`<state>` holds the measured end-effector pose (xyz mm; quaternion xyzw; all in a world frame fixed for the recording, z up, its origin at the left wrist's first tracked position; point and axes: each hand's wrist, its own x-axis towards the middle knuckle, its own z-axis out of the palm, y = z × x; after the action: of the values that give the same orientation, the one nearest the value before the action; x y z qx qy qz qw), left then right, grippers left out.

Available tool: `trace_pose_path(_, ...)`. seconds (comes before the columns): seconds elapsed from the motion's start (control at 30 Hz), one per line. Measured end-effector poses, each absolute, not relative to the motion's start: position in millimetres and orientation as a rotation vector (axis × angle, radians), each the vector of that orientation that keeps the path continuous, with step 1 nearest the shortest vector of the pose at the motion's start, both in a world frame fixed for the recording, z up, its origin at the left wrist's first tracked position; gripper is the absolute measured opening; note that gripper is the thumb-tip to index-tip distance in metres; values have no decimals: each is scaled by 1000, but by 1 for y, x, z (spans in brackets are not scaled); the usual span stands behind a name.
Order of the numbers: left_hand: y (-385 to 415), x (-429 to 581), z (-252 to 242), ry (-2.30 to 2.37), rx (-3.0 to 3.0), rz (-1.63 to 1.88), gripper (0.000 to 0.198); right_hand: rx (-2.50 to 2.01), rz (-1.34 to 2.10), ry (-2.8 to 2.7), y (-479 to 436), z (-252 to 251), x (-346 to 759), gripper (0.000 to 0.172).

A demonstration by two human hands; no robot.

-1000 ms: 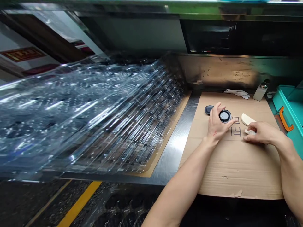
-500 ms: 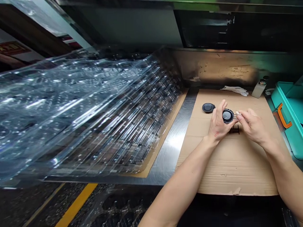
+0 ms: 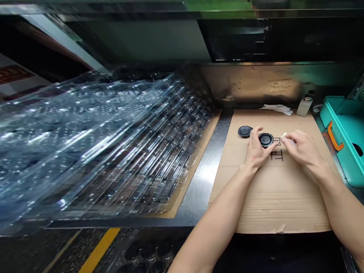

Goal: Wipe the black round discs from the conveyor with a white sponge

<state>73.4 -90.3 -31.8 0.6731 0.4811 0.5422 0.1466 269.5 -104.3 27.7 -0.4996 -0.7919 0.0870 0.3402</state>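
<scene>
Plainly, with twelve o'clock straight ahead of the round black part [image 3: 266, 140], the cardboard sheet [image 3: 270, 197] has a torn near edge at six. It lies on a metal bench [image 3: 196, 193]; clear plastic trays [image 3: 122, 151] stand at nine, a teal box [image 3: 351, 167] at three. A white bottle [image 3: 303, 108] and a crumpled white glove [image 3: 277, 109] sit towards one, before a metal panel [image 3: 256, 83].

My left hand [image 3: 255, 149] grasps the round black part between thumb and curved fingers. At three, my right hand [image 3: 303, 147] pinches a small white piece [image 3: 284, 135], apart from that part. A black disc [image 3: 244, 131] lies loose towards ten.

My right fingers hide most of the white piece. I cannot tell whether the part touches the cardboard. The box is cut off at right; the trays blur leftward.
</scene>
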Motion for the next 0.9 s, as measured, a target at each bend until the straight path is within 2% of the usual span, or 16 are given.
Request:
trace_pose_path(0.1,-86,67,-22,1430,1632,1592,50,-1399,494,-2112,-104,35,279,35)
trace_pose_path(0.13,-85,66,-19,1395,1506,1578,45,-1412,595,-2163,-105,35,280,38)
trace_pose_path(0.2,-84,64,-12,1309,1258,1526,49,-1439,661,-2222,-106,33,278,44)
trace_pose_path(0.3,-85,63,-8,1263,1080,1414,53,-1470,387,-2135,-101,24,276,42)
trace_pose_path(0.4,-87,66,-14,1331,1114,1246,37,-1518,97,-2026,-91,9,284,34)
trace_pose_path(0.47,-88,69,-20,1386,1177,1169,29,-1572,59,-2055,-83,-4,290,45)
trace_pose_path(0.53,-89,71,-23,1396,1257,1148,26,-1591,112,-2112,-75,-17,294,46)
trace_pose_path(0.7,-85,54,-8,1372,1338,1171,33,-1536,183,-2082,-63,-39,294,35)
trace_pose_path(0.83,-68,8,16,1445,1347,1287,55,-1528,201,-2040,-63,-42,293,34)
trace_pose_path(0.9,-57,-17,27,1463,1377,1257,53,-1526,217,-2022,-64,-42,294,33)
